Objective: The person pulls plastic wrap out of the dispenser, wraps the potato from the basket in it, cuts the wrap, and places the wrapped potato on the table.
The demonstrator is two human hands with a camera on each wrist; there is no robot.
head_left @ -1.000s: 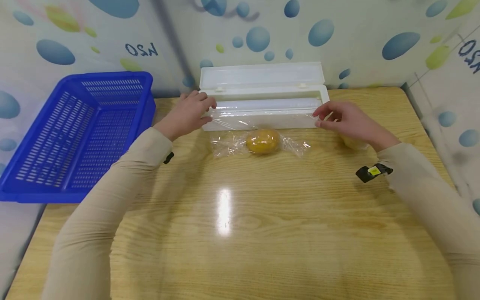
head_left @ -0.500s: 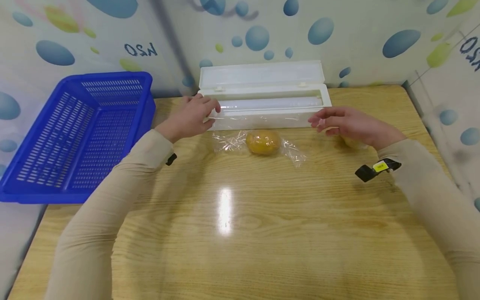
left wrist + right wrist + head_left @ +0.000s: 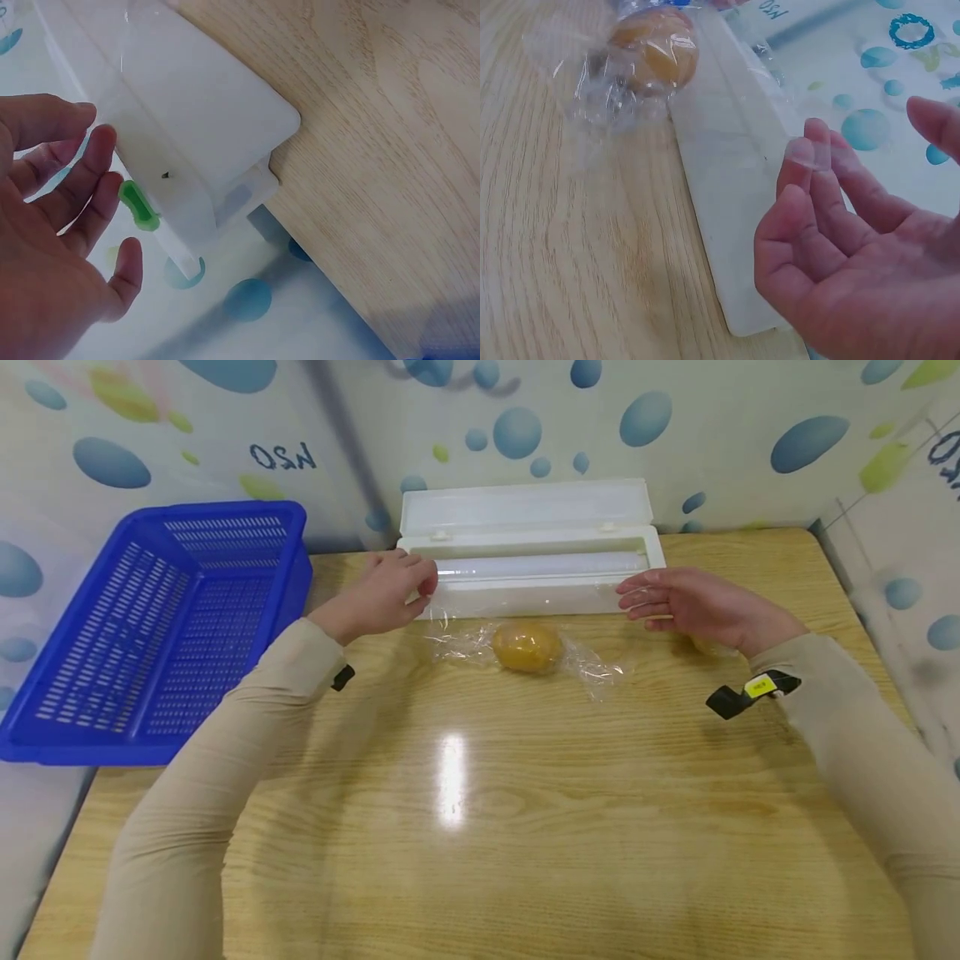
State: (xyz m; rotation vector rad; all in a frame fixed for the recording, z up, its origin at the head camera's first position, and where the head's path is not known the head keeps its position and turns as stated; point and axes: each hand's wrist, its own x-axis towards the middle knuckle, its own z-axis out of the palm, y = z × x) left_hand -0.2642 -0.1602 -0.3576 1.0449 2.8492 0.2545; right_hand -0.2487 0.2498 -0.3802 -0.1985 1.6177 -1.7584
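A white plastic wrap box [image 3: 525, 602] stands against the wall with its lid up, a roll of wrap [image 3: 540, 565] inside. At its left end, my left hand [image 3: 386, 592] pinches the clear plastic wrap [image 3: 457, 602] between thumb and fingertips. My right hand [image 3: 697, 602] is at the right end, fingers extended. In the right wrist view its thumb stands apart from the fingers, and a bit of clear film clings to the fingertips [image 3: 810, 154]. A yellow oval fruit [image 3: 527, 647], wrapped in clear film with loose ends, lies in front of the box.
A blue slotted basket [image 3: 225, 578] is at the left rear of the wooden table [image 3: 525, 827]. Mostly hidden behind my right wrist is a pale yellowish thing [image 3: 712, 645]. A green clip [image 3: 139, 206] sits on the box's end in the left wrist view.
My right fingers have gone from pinching the wrap at the box's right end to extended, thumb apart. My left hand has shifted slightly right. The fruit's right-hand film end has spread downward.
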